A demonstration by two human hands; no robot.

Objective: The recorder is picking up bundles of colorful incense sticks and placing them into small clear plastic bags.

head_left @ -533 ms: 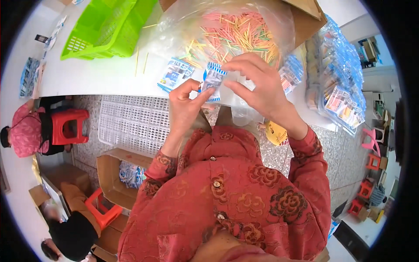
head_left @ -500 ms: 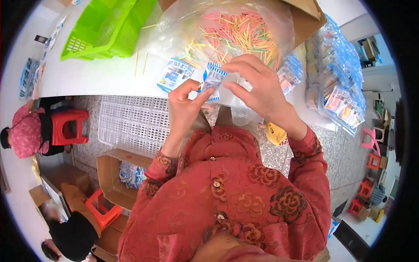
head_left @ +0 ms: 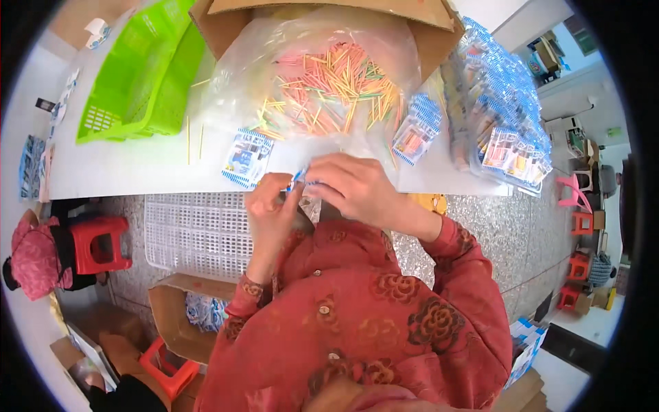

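Just off the table's near edge, both hands meet over a small blue-and-white plastic packet (head_left: 298,178). My left hand (head_left: 269,211) pinches it from the left between thumb and fingers. Bent fingers of my right hand (head_left: 353,189) close on its other end and hide most of it. Another blue-and-white packet (head_left: 248,158) lies flat on the table beyond my left hand. Past both hands, a heap of short pink, yellow and green sticks (head_left: 336,86) lies on a clear plastic bag (head_left: 230,93). More filled packets (head_left: 416,132) lie right of the heap.
A green plastic basket (head_left: 134,82) stands at the table's far left. Behind the sticks is an open cardboard box (head_left: 439,44). Many packets (head_left: 504,96) are piled at right. Below the table are a white crate (head_left: 195,230), a carton (head_left: 165,312) and a red stool (head_left: 103,244); people sit at left.
The packet was held up with its face showing; now it is tilted and mostly covered. My right hand has come in from the right and closed on it. The whole view has shifted.
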